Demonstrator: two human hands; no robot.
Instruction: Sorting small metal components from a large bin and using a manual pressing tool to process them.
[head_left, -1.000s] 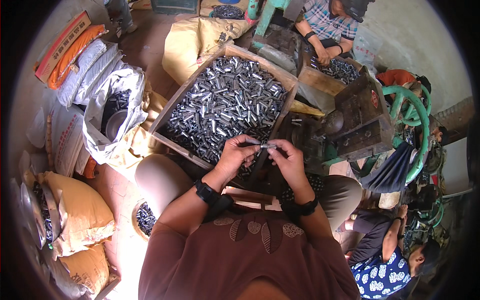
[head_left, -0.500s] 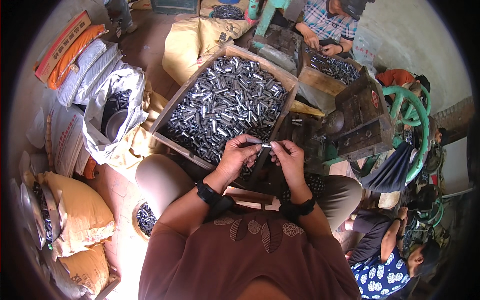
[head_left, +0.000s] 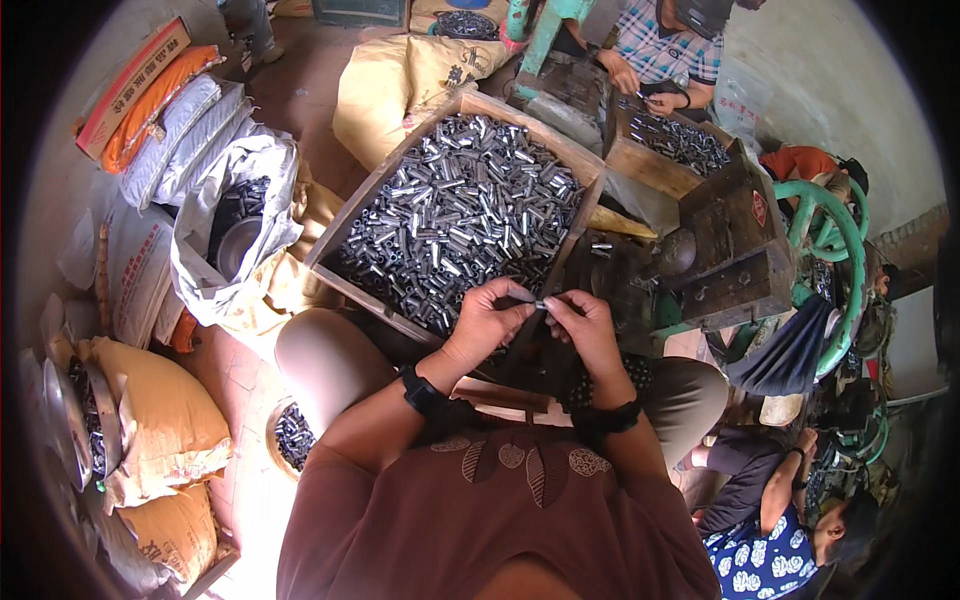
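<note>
Between the fingertips of both hands is a small metal tube (head_left: pixel 540 305), mostly hidden by the fingers. My left hand (head_left: pixel 488 322) pinches its left end with thumb and forefinger, wrist toward my knee. My right hand (head_left: pixel 584 328) pinches the other end, fingers curled. Both hands are over the near right corner of a wooden box (head_left: pixel 388 175), which is filled with a heap of short shiny metal tubes (head_left: pixel 460 215).
To the right stand a dark wooden crate (head_left: pixel 730 235) and a green handwheel (head_left: pixel 850 270). Sacks (head_left: pixel 160 410) and an open white bag (head_left: pixel 185 260) line the left. A round basket of metal pieces (head_left: pixel 293 437) sits by my left knee. Co-workers sit at far right and lower right.
The tube shows less now, with fingers from both hands closer around it. The whole view has shifted slightly, so the surroundings sit a little to the right.
</note>
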